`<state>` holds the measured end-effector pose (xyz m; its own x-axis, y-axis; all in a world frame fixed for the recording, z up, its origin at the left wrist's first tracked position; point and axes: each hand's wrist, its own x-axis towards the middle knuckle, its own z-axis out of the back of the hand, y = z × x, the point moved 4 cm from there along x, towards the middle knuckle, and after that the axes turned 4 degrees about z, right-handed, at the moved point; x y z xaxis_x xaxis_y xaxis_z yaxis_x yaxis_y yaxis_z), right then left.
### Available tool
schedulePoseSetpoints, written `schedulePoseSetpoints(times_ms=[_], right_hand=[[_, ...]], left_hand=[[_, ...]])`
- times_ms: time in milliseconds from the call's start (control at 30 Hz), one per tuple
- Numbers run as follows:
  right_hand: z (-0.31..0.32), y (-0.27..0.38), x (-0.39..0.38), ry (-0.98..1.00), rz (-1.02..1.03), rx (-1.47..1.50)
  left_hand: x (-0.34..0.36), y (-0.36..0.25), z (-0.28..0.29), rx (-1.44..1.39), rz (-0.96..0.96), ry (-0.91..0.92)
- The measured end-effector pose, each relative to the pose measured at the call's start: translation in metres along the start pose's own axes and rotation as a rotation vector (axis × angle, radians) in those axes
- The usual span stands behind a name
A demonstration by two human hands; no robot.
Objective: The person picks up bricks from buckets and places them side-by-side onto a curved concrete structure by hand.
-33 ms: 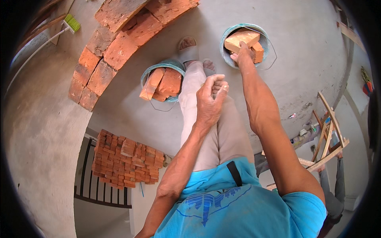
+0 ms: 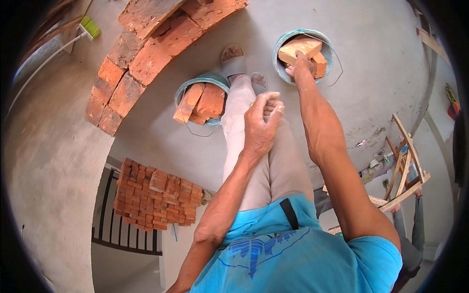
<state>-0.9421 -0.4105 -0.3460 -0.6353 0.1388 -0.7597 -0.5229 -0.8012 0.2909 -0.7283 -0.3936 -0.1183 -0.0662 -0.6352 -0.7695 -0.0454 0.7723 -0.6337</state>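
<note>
My right arm reaches forward to a teal bucket (image 2: 330, 41) standing on the floor at the right. There my right hand (image 2: 302, 64) is closed on the near edge of a pale yellowish brick (image 2: 299, 49); its fingertips are partly hidden. An orange brick (image 2: 319, 65) lies under and beside it. Above my thighs hangs my left hand (image 2: 261, 119), fingers loosely curled in, with nothing seen in it. Left of my legs, a second teal bucket (image 2: 213, 77) holds several red-orange bricks (image 2: 211, 101), some standing above its rim; its wire handle hangs down.
A curved double course of bricks (image 2: 128, 93) tops the wall at the left. Stacked bricks (image 2: 156, 193) stand behind it near a dark railing (image 2: 122, 251). A green-bristled broom (image 2: 90, 27) leans far left. At the right are a wooden frame (image 2: 409, 161) and another person's legs (image 2: 415, 229).
</note>
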Motion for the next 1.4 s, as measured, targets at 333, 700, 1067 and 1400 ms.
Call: schedulePoseSetpoints(times_ms=[333,700,1067,1400], right_hand=[[0.03,0.003,0.031,0.047,0.211,-0.169],[0.109,-0.024,-0.104,0.481,0.092,0.064],[0.113,0.002,-0.264,0.74,0.522,-0.064],[0.092,0.012,-0.303,0.708,1.007,-0.336]], left_hand=[[0.01,-0.001,-0.011,0.082,-0.034,0.013],[0.013,0.001,-0.001,0.102,-0.128,-0.268],[0.017,-0.086,0.005,0.683,0.018,-0.286],[0.024,-0.112,0.043,0.569,-0.056,-0.362]])
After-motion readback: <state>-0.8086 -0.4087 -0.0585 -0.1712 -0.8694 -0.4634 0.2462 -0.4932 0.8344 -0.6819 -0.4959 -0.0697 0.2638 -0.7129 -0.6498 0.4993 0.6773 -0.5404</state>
